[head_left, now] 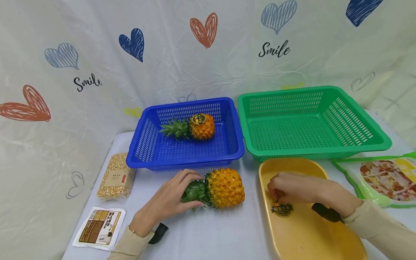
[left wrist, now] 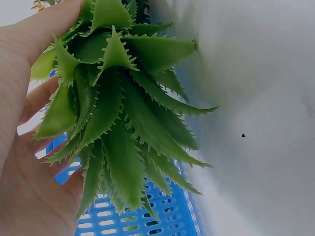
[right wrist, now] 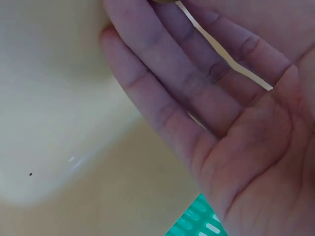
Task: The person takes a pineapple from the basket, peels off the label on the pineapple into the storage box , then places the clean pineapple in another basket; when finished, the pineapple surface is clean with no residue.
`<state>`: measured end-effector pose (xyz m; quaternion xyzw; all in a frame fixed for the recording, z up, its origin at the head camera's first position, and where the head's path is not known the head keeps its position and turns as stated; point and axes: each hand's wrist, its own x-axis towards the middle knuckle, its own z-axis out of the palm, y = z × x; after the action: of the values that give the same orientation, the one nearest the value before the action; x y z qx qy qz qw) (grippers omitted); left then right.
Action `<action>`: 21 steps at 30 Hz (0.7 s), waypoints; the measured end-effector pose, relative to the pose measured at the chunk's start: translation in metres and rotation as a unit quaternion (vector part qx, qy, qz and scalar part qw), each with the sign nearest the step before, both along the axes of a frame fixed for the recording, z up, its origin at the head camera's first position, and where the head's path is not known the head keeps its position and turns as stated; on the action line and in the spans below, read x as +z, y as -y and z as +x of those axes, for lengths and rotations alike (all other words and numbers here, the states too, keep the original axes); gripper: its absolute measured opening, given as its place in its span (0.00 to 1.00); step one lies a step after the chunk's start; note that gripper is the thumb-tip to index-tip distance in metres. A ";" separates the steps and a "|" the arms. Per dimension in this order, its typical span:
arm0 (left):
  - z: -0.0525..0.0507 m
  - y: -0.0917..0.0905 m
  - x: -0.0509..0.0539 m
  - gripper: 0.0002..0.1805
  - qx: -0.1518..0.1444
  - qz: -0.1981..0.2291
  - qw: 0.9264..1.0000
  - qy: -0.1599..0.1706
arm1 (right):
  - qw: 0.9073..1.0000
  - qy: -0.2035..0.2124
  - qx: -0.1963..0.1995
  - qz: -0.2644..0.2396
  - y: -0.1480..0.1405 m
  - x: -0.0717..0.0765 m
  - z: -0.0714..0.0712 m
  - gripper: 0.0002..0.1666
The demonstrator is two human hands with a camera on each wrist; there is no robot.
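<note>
While its leaves are green, the nearer pineapple is orange.

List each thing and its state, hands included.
Near pineapple: on its side
Left hand: gripping its crown
Right hand: pinching a label
Far pineapple: on its side, labelled
Blue basket: upright, holding far pineapple
Green basket: upright
Yellow tray: upright
Corn pack: filled
Flat pack: lying flat
Green-edged bag: lying flat
</note>
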<state>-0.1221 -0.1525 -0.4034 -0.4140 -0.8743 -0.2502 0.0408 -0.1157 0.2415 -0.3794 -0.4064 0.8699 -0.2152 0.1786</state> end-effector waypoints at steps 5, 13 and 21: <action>0.000 0.000 0.000 0.36 -0.002 0.003 1.000 -0.007 | 1.000 -0.011 -0.006 0.004 0.000 -0.001 0.000 0.20; 0.001 0.000 -0.001 0.37 -0.009 0.005 1.000 -0.010 | 0.999 -0.030 -0.027 0.030 0.001 -0.003 0.001 0.19; -0.001 0.001 0.000 0.36 -0.005 0.002 1.000 -0.004 | 0.995 -0.060 -0.066 0.053 0.000 -0.001 0.001 0.22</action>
<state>-0.1229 -0.1532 -0.4032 -0.4195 -0.8713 -0.2508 0.0442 -0.1144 0.2416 -0.3799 -0.3501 0.9141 -0.1551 0.1333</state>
